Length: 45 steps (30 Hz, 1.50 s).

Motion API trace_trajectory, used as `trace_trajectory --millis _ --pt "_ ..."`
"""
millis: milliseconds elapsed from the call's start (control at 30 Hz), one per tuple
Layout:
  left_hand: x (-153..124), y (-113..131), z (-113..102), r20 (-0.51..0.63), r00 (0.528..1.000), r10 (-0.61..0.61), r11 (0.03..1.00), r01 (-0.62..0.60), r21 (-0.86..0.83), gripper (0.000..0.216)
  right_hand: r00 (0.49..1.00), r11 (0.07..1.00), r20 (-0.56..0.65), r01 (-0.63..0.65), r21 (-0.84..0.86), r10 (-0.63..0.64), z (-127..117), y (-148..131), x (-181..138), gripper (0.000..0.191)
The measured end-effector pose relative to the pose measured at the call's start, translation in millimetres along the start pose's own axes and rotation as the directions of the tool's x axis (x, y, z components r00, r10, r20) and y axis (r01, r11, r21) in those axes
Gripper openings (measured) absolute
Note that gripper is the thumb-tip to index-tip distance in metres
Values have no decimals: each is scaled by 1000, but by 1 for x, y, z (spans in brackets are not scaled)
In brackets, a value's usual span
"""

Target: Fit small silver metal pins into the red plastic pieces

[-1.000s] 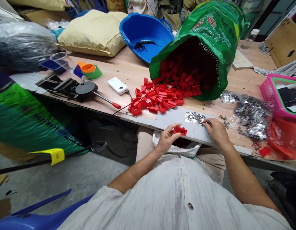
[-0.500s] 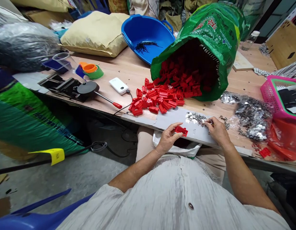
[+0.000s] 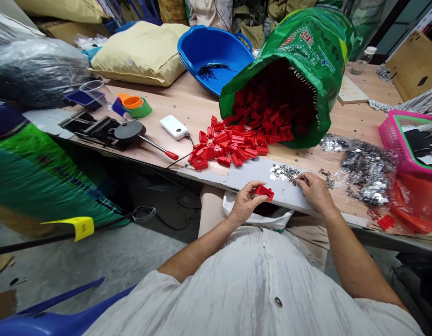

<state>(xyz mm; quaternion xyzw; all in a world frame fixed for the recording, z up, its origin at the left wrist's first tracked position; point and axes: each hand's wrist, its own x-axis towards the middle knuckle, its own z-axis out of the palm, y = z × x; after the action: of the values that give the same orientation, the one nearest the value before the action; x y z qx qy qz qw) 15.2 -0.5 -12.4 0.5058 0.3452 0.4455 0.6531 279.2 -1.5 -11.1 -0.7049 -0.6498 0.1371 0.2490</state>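
Observation:
My left hand [image 3: 244,204] pinches a small red plastic piece [image 3: 264,191] just above the table's near edge. My right hand [image 3: 314,191] rests on the grey board [image 3: 251,175], its fingertips pressed together at a scatter of small silver metal bits [image 3: 284,172]; whether they hold one is hidden. A heap of red plastic pieces [image 3: 230,145] spills from a green sack [image 3: 303,70] lying on its side beyond both hands.
A blue tub [image 3: 212,51] stands at the back. A white power bank [image 3: 173,127], a black hand press with a red-tipped lever [image 3: 118,131] and tape rolls [image 3: 134,105] lie to the left. Bags of metal parts [image 3: 368,170] and a pink basket [image 3: 408,140] sit right.
The red piece has been turned slightly in my left fingers. My right fingertips have shifted a little over the silver bits. The view has drifted slightly.

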Motion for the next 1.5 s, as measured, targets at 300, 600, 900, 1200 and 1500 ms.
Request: trace_trajectory --millis 300,600,900,1200,1500 --pt "0 3 2 -3 1000 8 999 -8 31 42 995 953 3 -99 287 102 -5 -5 -6 28" --pt "0 5 8 -52 996 72 994 -67 86 45 949 683 287 -297 667 132 -9 -55 -19 37" --pt "-3 11 12 -36 971 237 921 -213 326 38 967 682 240 -232 694 85 8 -71 -29 31" --pt "-3 9 13 -28 943 331 866 -292 405 34 997 821 43 -72 567 58 21 -87 -42 27" --pt "-5 8 17 -48 946 320 883 -280 377 34 1000 891 -17 -11 453 22 21 -92 -47 22"
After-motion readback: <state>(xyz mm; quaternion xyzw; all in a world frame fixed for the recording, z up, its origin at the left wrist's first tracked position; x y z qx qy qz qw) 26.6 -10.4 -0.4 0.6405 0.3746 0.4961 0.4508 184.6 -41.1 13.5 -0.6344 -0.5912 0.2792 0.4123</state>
